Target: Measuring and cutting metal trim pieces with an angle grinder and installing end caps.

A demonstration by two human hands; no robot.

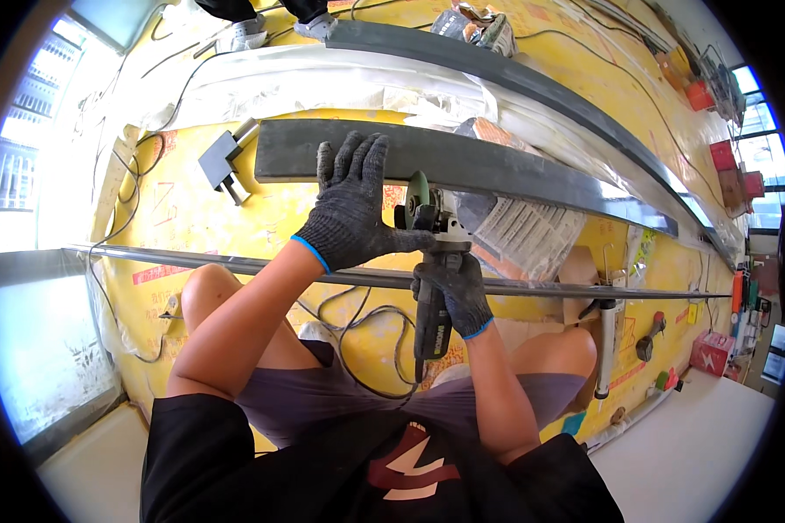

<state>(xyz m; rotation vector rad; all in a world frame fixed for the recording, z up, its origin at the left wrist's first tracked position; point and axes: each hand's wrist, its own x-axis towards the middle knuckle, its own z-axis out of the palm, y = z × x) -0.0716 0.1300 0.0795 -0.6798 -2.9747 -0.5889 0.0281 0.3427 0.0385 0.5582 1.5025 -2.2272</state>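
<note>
My gloved left hand [349, 205] lies with its fingers extended against a long dark grey bar [532, 172], its thumb reaching to the head of an angle grinder. My gloved right hand [453, 292] grips the grinder [432, 322] by its black body. The green disc [417, 196] stands upright at the lower edge of the bar, beside my left hand; whether it touches the bar I cannot tell. A long thin rail [567, 289] runs crosswise beneath my arms, and the grinder's cord loops on the floor between my legs.
Yellow floor sheeting [166, 218] carries a corner piece [222, 161], another long dark bar [515, 70], plastic wrapping [305, 83] and cords. A co-worker's feet [314, 26] show at the top. A caulking gun [606, 340], a small power tool [650, 336] and red boxes [711, 349] lie right.
</note>
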